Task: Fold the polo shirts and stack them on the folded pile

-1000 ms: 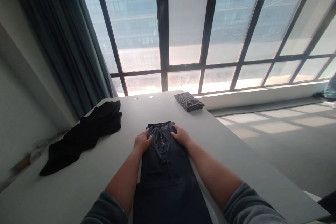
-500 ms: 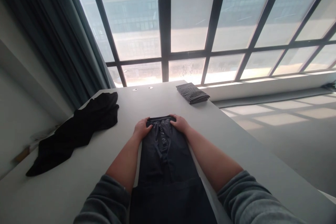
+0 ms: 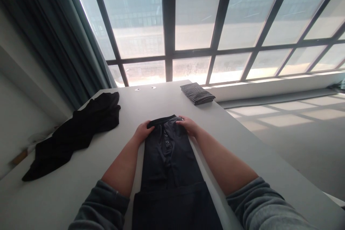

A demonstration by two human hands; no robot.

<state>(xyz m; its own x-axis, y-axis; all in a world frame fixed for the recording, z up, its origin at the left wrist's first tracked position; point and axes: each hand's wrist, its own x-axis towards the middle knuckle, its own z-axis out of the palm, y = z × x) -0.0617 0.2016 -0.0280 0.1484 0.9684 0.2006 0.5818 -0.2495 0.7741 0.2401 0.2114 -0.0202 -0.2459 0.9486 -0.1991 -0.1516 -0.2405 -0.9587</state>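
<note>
A dark navy henley shirt (image 3: 172,161) lies on the white table (image 3: 151,104), folded into a long narrow panel. Its buttoned placket faces up near the collar, and the lower part is doubled over closest to me. My left hand (image 3: 142,131) pinches the far left corner beside the collar, thumb on top and fingers partly hidden beneath. At the far right corner, my right hand (image 3: 188,125) grips the cloth the same way. Some creases run down from the placket.
A rumpled black garment (image 3: 78,129) lies along the table's left side. Near the far right edge sits a folded striped cloth (image 3: 197,93). Two small round white discs (image 3: 153,87) are at the back. A curtain (image 3: 54,32) hangs left of the windows.
Both hands have moved slightly apart along the collar end. The shirt's top edge is spread wider, with more of the dark neckband showing.
</note>
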